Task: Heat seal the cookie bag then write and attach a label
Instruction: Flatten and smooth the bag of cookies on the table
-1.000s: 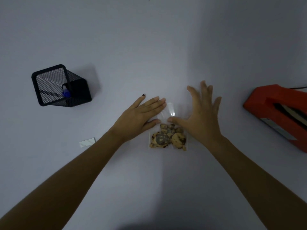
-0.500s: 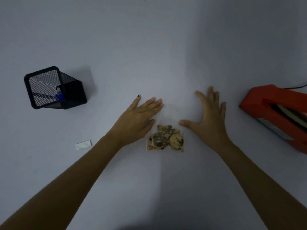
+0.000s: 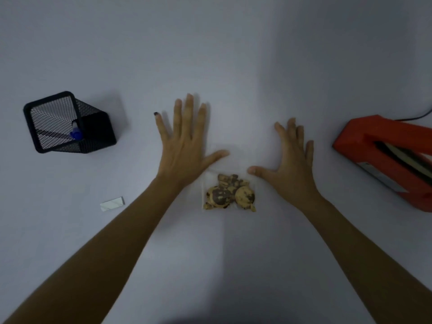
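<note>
The cookie bag (image 3: 229,192) lies flat near the middle of the white table (image 3: 233,54), the cookies bunched at its near end and its clear top reaching away toward 12 o'clock between the two hands. The left hand (image 3: 184,146) is spread wide, palm down, holding nothing, just at 10 o'clock of the cookies; its thumb lies at the bag's clear upper part, though whether it presses the plastic I cannot tell. The right hand (image 3: 289,164) is also spread, palm down and empty, at 2 o'clock of the cookies, thumb tip beside the bag's right edge.

Well apart at 9 o'clock stands a black mesh pen cup (image 3: 67,123) with a blue-capped pen (image 3: 76,132) inside. A small white label (image 3: 112,203) lies at 8 o'clock, beside the left forearm. The red sealer (image 3: 385,160) sits at 3 o'clock, its cord running off the right edge. Nothing lies between the bag and the sealer but the right hand.

Against half a second ago, the left hand has turned its fingers from slanting right to pointing straight away and moved farther from the body; the right hand has barely shifted.
</note>
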